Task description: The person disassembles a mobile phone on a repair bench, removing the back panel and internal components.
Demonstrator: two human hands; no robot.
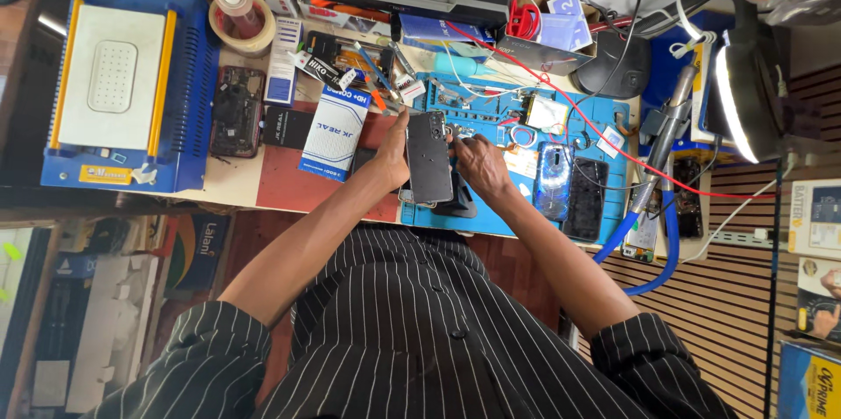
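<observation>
Presently: table [272, 187], cluttered; blue repair mat [491, 218]; dark smartphone [428, 156] held upright above mat; left hand [394, 156] fingers wrapped on its edge, steadying firmly; right hand [477, 165] fingers pinching its opposite edge, best worked gently.

Phone repair workshop.
Desk [272, 187] carries a blue repair mat [613, 121], a blue screen separator machine [131, 77], opened phones [236, 111], tweezers and small tools [377, 69], red test leads [604, 134], a tape roll [243, 34] and a lit work lamp [736, 104].
</observation>
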